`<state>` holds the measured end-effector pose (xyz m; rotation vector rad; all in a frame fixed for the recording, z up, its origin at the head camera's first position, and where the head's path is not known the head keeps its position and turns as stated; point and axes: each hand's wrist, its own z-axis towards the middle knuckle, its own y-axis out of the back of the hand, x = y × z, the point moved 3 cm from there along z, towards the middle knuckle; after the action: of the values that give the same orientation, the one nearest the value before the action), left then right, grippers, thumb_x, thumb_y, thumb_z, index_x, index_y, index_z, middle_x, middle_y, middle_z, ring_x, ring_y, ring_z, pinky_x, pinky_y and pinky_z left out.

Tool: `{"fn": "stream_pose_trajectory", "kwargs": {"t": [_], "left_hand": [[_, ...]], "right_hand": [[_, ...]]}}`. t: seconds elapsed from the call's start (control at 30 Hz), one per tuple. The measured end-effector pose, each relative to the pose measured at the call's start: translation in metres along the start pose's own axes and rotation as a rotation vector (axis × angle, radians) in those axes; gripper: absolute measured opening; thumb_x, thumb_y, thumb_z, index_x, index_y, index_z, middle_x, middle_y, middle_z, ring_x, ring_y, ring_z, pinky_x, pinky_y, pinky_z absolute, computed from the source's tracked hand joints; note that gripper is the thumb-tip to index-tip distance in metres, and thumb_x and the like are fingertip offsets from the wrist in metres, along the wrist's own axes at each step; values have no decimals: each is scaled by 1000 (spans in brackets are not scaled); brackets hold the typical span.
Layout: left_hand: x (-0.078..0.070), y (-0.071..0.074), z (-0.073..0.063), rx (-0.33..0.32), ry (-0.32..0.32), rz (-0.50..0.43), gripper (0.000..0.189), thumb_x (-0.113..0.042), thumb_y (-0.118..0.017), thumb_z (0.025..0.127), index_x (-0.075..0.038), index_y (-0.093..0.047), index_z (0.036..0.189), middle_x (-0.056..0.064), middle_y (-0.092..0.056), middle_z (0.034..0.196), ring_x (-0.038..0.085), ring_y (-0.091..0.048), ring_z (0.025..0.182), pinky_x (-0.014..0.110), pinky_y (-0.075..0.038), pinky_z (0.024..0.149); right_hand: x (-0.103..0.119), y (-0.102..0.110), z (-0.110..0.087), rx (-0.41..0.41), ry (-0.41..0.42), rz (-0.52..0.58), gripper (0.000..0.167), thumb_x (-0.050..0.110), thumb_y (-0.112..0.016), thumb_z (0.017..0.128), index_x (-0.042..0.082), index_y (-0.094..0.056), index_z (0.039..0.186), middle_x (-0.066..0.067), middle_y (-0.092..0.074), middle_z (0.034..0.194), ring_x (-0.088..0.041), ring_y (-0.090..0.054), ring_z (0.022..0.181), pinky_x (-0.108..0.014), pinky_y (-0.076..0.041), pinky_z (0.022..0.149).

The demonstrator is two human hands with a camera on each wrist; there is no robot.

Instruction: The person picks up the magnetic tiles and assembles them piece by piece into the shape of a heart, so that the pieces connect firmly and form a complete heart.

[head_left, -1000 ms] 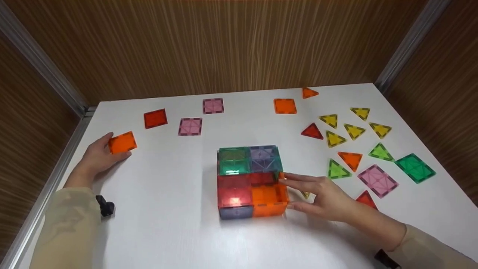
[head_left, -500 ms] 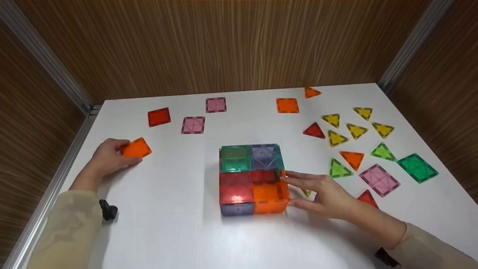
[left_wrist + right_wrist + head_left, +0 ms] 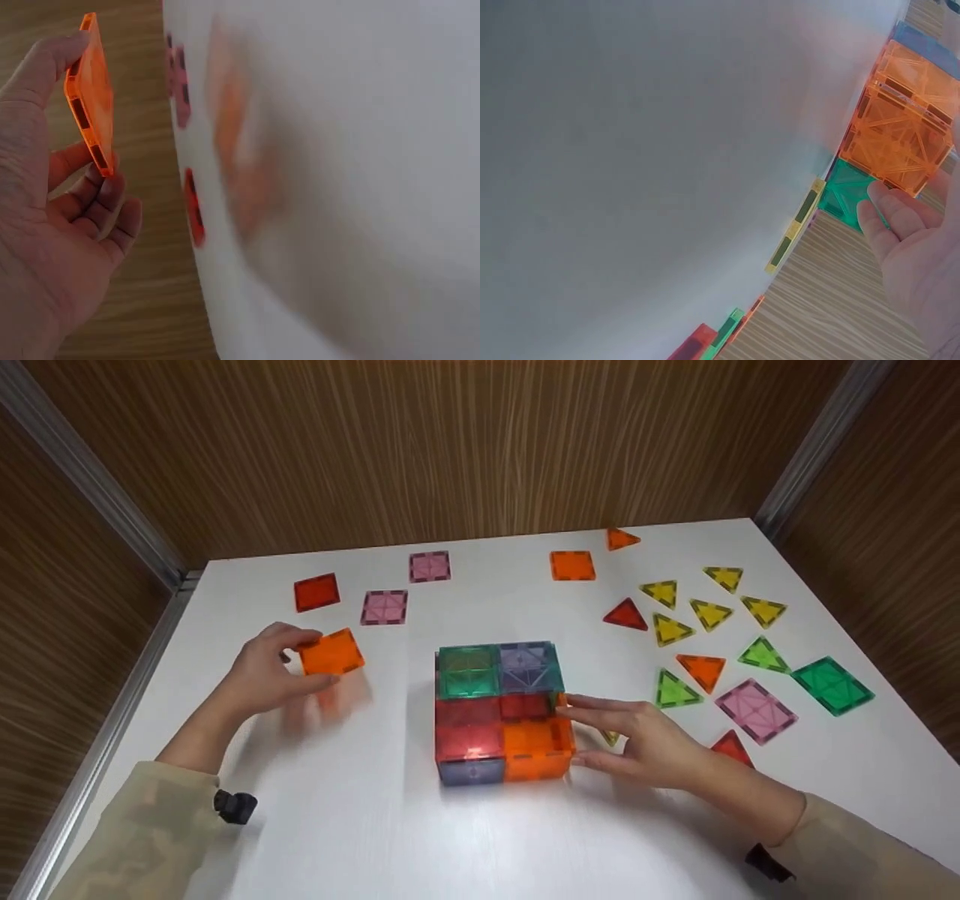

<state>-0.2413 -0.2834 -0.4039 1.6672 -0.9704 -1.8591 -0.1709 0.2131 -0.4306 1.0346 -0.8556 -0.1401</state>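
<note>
In the head view my left hand (image 3: 264, 671) pinches an orange square magnetic tile (image 3: 332, 652) between thumb and fingers, raised above the table. The left wrist view has the same orange tile (image 3: 94, 97) edge-on, the thumb on one edge and fingers at the other. A box built of magnetic tiles (image 3: 471, 735) stands mid-table, with green, purple, red and orange faces. One front-right cell is open on top. My right hand (image 3: 656, 744) rests its extended fingers and thumb against the box's right side. Green and orange side tiles (image 3: 904, 135) show beside these fingers in the right wrist view.
A red square tile (image 3: 316, 592) and two pink square tiles (image 3: 385, 607) lie at the back left. An orange square (image 3: 572, 565) lies at the back. Several triangles (image 3: 711, 615), a pink square (image 3: 756, 711) and a green square (image 3: 832, 685) spread on the right. Wood-grain panels (image 3: 480, 450) border the table.
My left hand has carried the orange tile rightward toward the box and lifted it off the table. My right hand has stayed at the box's right side.
</note>
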Motion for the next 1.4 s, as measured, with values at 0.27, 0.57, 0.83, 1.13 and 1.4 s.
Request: {"fn": "stream_pose_trajectory", "kwargs": {"t": [0.27, 0.57, 0.83, 1.13, 1.4], "left_hand": [[-107, -48, -5, 50, -284, 8, 69, -41, -93, 80, -15, -69, 139, 2, -59, 130, 21, -55, 121, 49, -55, 102], [-168, -109, -10, 151, -525, 42, 70, -49, -88, 82, -11, -70, 137, 2, -60, 126, 16, -54, 114, 34, -57, 96], [-184, -135, -10, 93, -607, 101, 70, -50, -87, 81, -8, -71, 134, 3, -62, 121, 20, -55, 114, 38, -53, 101], [-187, -153, -12, 106, -569, 162, 70, -52, -87, 82, -8, -71, 135, 2, -61, 122, 21, -54, 116, 43, -48, 107], [-189, -157, -14, 107, -579, 173, 71, -54, -89, 82, -9, -71, 134, 2, -62, 123, 22, -54, 117, 44, -48, 108]], "right_hand": [[-5, 1, 2, 6, -61, 81, 80, 42, -78, 98, 13, -43, 164, -4, -55, 157, -23, -65, 131, -48, -55, 102], [-6, 1, 5, 27, -87, 93, 82, 47, -77, 97, 10, -45, 162, -5, -55, 157, -24, -67, 128, -46, -56, 101], [-7, 0, 5, 34, -92, 49, 76, 51, -77, 96, 12, -53, 157, -1, -59, 153, -20, -67, 127, -42, -58, 99], [-6, 0, 3, 36, -72, 45, 75, 50, -76, 97, 10, -54, 156, -3, -59, 153, -23, -68, 126, -44, -56, 102], [-7, -1, -1, 41, -93, 40, 76, 52, -76, 96, 10, -54, 156, -2, -60, 152, -22, -68, 127, -43, -58, 99]]}}
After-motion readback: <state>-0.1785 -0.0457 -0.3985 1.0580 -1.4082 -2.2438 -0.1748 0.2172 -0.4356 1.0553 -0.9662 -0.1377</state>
